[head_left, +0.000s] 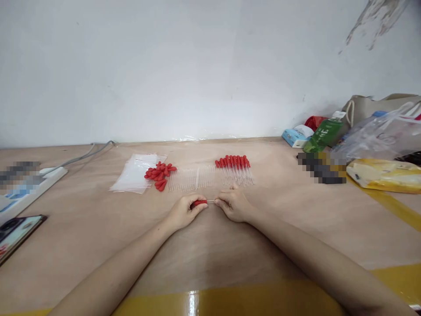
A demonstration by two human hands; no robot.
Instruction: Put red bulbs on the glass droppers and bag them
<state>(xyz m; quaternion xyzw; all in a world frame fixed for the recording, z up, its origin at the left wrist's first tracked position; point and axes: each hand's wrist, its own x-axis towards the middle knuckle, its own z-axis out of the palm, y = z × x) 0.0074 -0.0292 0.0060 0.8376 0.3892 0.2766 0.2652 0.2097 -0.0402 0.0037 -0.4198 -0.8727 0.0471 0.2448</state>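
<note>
White plastered wall (184, 70) behind; light brown wood-look table (82, 228) fills the lower view. Glossy amber tape strip (230, 300) along the near edge. Crumpled clear plastic bag (388, 131) at far right, green plastic bottle with white cap (324, 136) leaning just left of it. White plastic power strip (33, 191) with grey cable at left, dark-edged flat phone (23, 232) nearer, cut by the frame. Flat stack of whitish plastic bags (133, 173) left of centre.

Left hand (186, 211) and right hand (235, 205) face each other near the middle, just apart. Beyond them: row of thin clear tubes (184, 179); right of it, clear tubes topped with red bulbs (237, 163), side by side; left, heap of loose red teardrop bulbs (160, 174), near the bag stack.

Left thumb and fingers pinch one red elongated bulb (200, 202). Right fingertips pinch one thin clear tube (211, 201), spanning the gap, meeting the bulb's end; insertion depth can't tell.
</note>
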